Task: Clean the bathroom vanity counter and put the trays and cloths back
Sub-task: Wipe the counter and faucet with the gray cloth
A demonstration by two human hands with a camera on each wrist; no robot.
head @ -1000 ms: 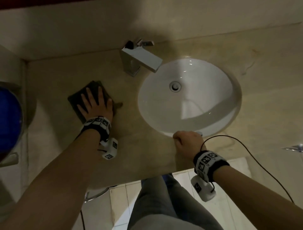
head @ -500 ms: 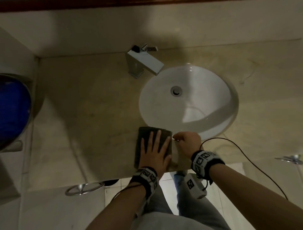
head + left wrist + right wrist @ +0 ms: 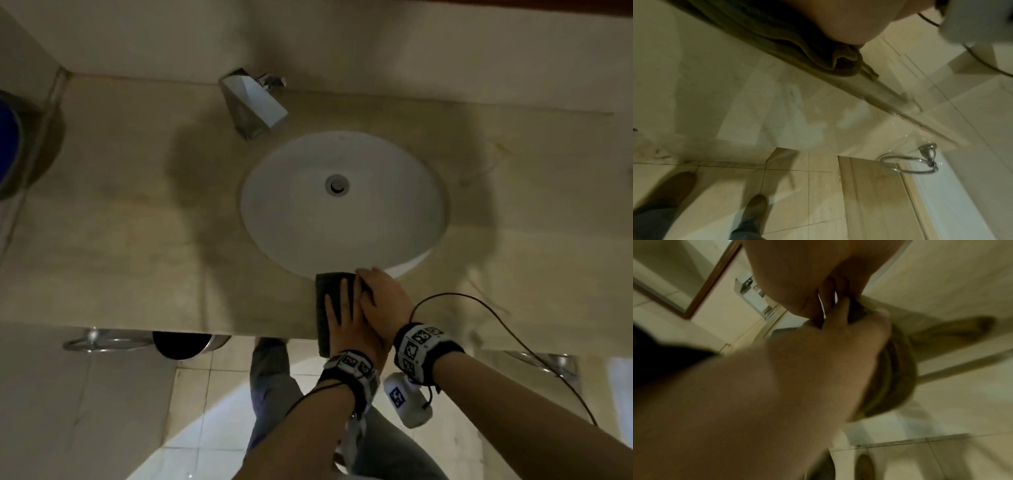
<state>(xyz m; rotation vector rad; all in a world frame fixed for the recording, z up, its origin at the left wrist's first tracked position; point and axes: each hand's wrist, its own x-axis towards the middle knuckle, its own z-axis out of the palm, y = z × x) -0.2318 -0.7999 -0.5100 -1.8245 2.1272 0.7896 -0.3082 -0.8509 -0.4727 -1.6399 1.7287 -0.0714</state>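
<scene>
Cloth point(image 3: 330, 301) now overhanging counter point(image 3: 137, 240) front edge, under both hands.

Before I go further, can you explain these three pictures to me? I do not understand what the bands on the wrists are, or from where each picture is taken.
There is no machine, only a person with small cameras strapped on. The head view looks down on a beige counter with a white sink and a tap. The left hand lies flat on a dark cloth at the counter's front edge; the cloth hangs partly over that edge. The right hand rests beside and partly over the left; whether it grips the cloth is unclear. The other two pictures come from the wrist cameras: blurred skin, cloth folds, floor tiles and shoes.
</scene>
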